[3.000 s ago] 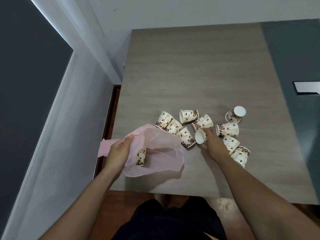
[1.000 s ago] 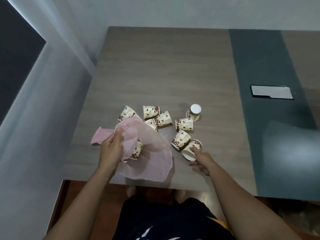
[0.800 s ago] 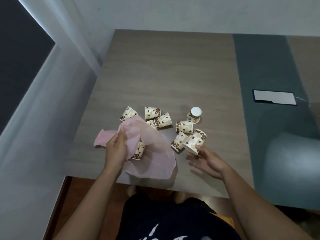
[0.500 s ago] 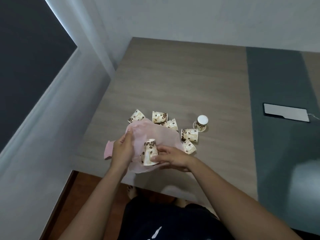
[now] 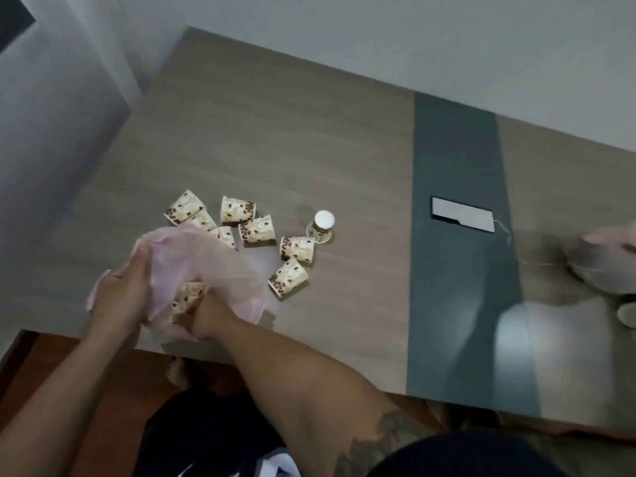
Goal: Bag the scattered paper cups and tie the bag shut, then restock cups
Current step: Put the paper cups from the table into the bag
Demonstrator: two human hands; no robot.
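Note:
A thin pink plastic bag [image 5: 210, 266] lies at the table's near left edge. My left hand [image 5: 125, 290] grips its rim and holds the mouth apart. My right hand [image 5: 206, 316] reaches into the mouth, and whether it still grips a cup is hidden by the film. Cups with a coffee-bean print [image 5: 187, 296] show through the pink plastic. Several more of these paper cups [image 5: 256, 228] lie on their sides on the wooden table [image 5: 275, 132] just beyond the bag. One cup [image 5: 322, 227] stands upside down to their right.
A dark grey strip [image 5: 454, 235] crosses the table, with a white rectangular card or device [image 5: 463, 218] on it. Something pale and pinkish [image 5: 605, 266] sits blurred at the far right edge. A wall and window frame close in on the left.
My right hand picked a cup from the right of the pile, carried it left and pushed it into the bag's mouth. My left hand kept hold of the bag's rim throughout.

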